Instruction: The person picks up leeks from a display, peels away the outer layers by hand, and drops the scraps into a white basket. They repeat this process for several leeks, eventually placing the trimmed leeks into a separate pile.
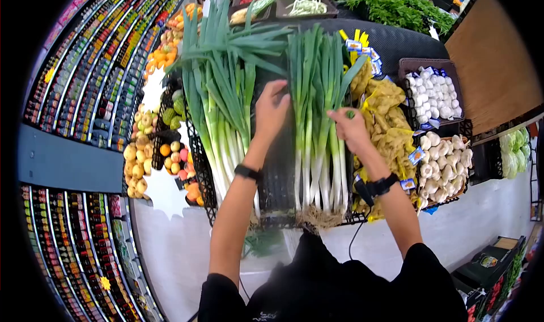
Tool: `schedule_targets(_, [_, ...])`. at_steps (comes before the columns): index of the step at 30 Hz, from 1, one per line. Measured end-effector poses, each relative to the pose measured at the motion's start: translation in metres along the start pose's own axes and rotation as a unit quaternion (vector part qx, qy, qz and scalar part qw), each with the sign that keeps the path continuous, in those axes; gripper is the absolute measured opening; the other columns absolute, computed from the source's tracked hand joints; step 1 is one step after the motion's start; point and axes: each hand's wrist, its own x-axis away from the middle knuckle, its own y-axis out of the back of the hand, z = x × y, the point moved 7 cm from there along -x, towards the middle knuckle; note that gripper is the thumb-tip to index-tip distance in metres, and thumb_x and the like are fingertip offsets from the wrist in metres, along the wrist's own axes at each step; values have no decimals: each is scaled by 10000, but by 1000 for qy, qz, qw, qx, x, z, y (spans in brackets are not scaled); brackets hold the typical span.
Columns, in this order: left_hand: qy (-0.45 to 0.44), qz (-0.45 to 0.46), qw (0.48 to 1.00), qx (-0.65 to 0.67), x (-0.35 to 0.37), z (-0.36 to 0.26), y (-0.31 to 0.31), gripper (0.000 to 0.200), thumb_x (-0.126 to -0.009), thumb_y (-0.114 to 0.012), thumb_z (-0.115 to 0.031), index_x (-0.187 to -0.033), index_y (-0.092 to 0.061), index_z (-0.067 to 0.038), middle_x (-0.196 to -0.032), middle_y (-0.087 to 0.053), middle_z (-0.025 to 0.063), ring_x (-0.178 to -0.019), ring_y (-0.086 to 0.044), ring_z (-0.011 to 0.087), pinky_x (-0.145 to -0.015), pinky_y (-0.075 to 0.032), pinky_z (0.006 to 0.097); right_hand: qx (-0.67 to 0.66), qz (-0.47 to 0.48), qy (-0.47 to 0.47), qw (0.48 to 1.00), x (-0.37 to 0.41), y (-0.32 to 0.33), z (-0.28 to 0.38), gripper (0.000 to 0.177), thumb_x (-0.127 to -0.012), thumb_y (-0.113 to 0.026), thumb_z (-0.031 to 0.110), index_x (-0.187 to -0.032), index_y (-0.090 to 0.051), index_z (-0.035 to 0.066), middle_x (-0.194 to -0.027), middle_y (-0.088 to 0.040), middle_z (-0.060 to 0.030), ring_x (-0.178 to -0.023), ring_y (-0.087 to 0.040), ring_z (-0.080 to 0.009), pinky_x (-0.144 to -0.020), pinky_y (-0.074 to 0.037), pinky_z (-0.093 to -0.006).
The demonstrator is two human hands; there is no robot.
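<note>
Two bundles of leeks lie lengthwise before me, the left leeks (224, 112) spreading their long green leaves, the right leeks (317, 123) with white stems and roots toward me. Over the dark gap between the bundles is my left hand (272, 111), fingers curved, thumb apart, nothing held. It is nearest the left edge of the right bundle. My right hand (350, 128) is closed at the right side of that bundle, forefinger pointing at the leaves. A small green piece of leaf (350, 114) shows in its curled fingers; the rest is hidden.
Right of the leeks are yellow net bags of potatoes or ginger-like roots (388, 121), white garlic in a crate (433, 95) and more bulbs (445, 166). Fruit (136, 166) stands at left, leafy greens (391, 7) at the back. Bottle shelves (85, 67) line the far left.
</note>
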Motion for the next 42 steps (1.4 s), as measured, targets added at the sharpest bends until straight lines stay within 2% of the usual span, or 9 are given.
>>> schedule_targets(5, [55, -153, 987, 10, 147, -16, 113, 170, -902, -552, 10, -1062, -606, 26, -1055, -653, 96, -977, -633, 166, -865, -500, 299, 106, 195, -166, 961, 103, -116, -98, 429, -862, -731, 355, -594, -498, 113, -538, -367, 68, -475, -317, -43, -445, -237, -249])
schedule_targets(10, [-99, -258, 960, -54, 276, -190, 215, 90, -933, -529, -64, -975, -556, 11, -917, -627, 148, -771, -625, 216, -746, -548, 344, 265, 360, 13, 895, 193, -204, -208, 446, -777, -765, 411, -696, -529, 41, -604, -425, -46, -585, -414, -129, -572, -372, -311])
schedule_targets(14, [-165, -193, 961, -108, 361, -307, 268, 201, -937, -572, -337, -1016, -628, -161, -1074, -600, 15, -992, -538, 184, -829, -438, 329, 347, 452, -51, 820, 268, -275, -263, 446, -768, -758, 428, -761, -574, 21, -709, -585, -126, -661, -542, -217, -650, -446, -369])
schedule_targets(20, [-286, -217, 933, 17, 489, -366, 337, 318, -886, -666, -293, -1122, -580, -99, -1044, -545, 34, -970, -528, 201, -732, -432, 301, 534, 434, 371, 624, 367, -316, -357, 759, -744, -772, 432, -1338, -523, 30, -1344, -530, -190, -1232, -533, -326, -1054, -411, -419])
schedule_targets(26, [-322, -166, 916, 169, 558, -393, 396, 347, -860, -702, -162, -1164, -561, -70, -1048, -548, 35, -963, -556, 193, -682, -463, 265, 123, 351, 271, 888, 398, -317, -97, 217, -844, -697, 105, -1041, -673, 17, -1003, -680, -105, -898, -644, -156, -802, -531, -289])
schedule_targets(29, [-341, -117, 916, 176, 556, -415, 407, 333, -859, -694, -127, -1167, -576, -78, -1079, -565, 26, -980, -563, 180, -679, -477, 252, -4, 297, 548, 782, 463, -283, 66, 318, -921, -590, 111, -1190, -554, -53, -1001, -636, -196, -902, -642, -205, -782, -553, -336])
schedule_targets(30, [-346, -98, 916, 178, 550, -421, 408, 330, -859, -692, -116, -1168, -581, -81, -1090, -570, 23, -986, -565, 176, -679, -482, 248, 62, 297, 563, 768, 488, -261, 101, 523, -908, -578, 473, -1207, -584, 44, -1088, -640, -149, -1025, -576, -286, -894, -481, -415])
schedule_targets(36, [-398, -23, 900, 178, 511, -442, 383, 328, -857, -677, -46, -1174, -612, -98, -1152, -604, 6, -1020, -579, 150, -673, -510, 222, -31, 466, 644, 606, 574, -219, 179, 412, -921, -554, 316, -1190, -568, 3, -1095, -622, -158, -1017, -587, -265, -870, -500, -382])
schedule_targets(42, [-447, 12, 881, 157, 448, -446, 340, 355, -855, -662, 23, -1181, -642, -115, -1214, -637, -12, -1055, -592, 123, -668, -539, 197, -119, 448, 616, 637, 495, -190, 173, 308, -934, -530, 158, -1172, -552, -37, -1102, -605, -167, -1009, -598, -243, -846, -520, -350])
